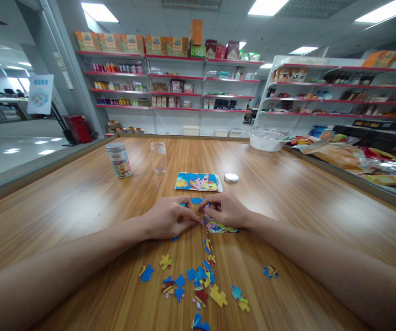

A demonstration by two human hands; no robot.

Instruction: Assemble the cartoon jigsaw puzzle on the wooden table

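Wooden table (pixel 287 193): loose pieces (pixel 198 280) before hands, jars (pixel 119 160) beyond.

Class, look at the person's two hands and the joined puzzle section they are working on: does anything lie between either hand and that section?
Nothing visible does. The left hand and right hand both rest directly on the joined puzzle section. The loose puzzle pieces lie nearer the person, and the reference picture card lies beyond the hands, clear of them.
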